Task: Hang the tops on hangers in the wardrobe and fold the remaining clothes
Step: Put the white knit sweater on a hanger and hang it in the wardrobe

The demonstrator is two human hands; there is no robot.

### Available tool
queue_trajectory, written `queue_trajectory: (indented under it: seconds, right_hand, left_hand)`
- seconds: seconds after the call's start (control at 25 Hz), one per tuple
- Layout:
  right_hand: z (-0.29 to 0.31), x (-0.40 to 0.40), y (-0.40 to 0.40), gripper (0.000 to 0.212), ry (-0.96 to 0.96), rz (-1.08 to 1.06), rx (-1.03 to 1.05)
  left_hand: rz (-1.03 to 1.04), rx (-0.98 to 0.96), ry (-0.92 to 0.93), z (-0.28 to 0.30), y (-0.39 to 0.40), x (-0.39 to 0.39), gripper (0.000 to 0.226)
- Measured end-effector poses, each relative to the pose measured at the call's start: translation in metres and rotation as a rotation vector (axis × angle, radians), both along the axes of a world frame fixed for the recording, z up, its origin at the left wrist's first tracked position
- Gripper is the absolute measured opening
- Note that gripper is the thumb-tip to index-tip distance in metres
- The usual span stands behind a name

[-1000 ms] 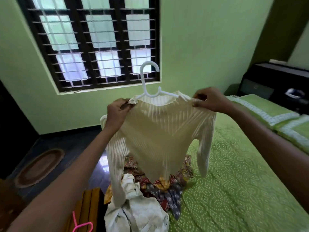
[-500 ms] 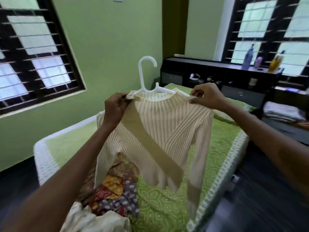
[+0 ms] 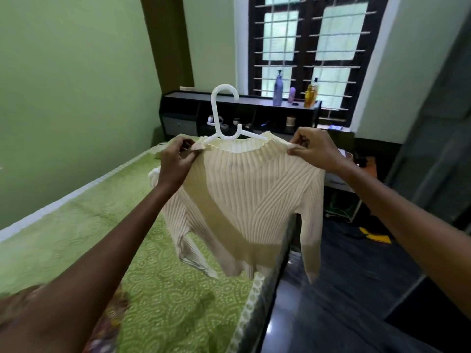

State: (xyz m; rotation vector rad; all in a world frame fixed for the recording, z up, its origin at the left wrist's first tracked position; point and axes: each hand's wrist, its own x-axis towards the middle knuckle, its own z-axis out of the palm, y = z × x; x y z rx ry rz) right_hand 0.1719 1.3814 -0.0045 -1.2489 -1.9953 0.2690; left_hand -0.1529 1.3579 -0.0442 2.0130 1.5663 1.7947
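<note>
A cream ribbed long-sleeved top hangs on a white plastic hanger, held up in the air over the bed's edge. My left hand pinches the top's left shoulder by the collar. My right hand pinches the right shoulder. The hanger's hook points up and the sleeves dangle. A blurred patch of patterned clothes shows at the bottom left on the bed.
The bed with a green patterned cover fills the lower left. A dark shelf unit with bottles stands under a barred window. Dark floor lies to the right, with a yellow item on it.
My view has swung right, from the side window to the shelf unit and floor. The top on its hanger moved with me, both hands keeping their hold. The clothes pile slid out to the bottom left.
</note>
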Motion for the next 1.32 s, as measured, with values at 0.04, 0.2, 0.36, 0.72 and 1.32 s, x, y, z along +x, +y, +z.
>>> queue_trajectory:
  seconds: [0.04, 0.2, 0.36, 0.72, 1.32]
  right_hand:
    - [-0.001, 0.017, 0.009, 0.017, -0.006, -0.022, -0.001]
    - [-0.016, 0.077, 0.048, 0.017, 0.048, -0.152, -0.049]
    - [-0.014, 0.126, 0.087, 0.016, 0.062, -0.21, -0.064]
    - [-0.001, 0.265, 0.204, 0.01, 0.075, -0.545, -0.061]
    - [0.013, 0.52, 0.292, 0.008, 0.058, -1.079, 0.136]
  left_hand:
    - [-0.032, -0.004, 0.005, -0.002, 0.018, 0.016, 0.015]
    - [-0.142, -0.01, 0.042, -0.009, 0.099, 0.082, 0.017]
    - [-0.251, 0.011, -0.008, -0.01, 0.17, 0.138, 0.016]
    - [-0.537, 0.016, 0.042, -0.001, 0.375, 0.309, 0.012]
    - [-0.989, 0.166, 0.246, 0.022, 0.588, 0.673, 0.016]
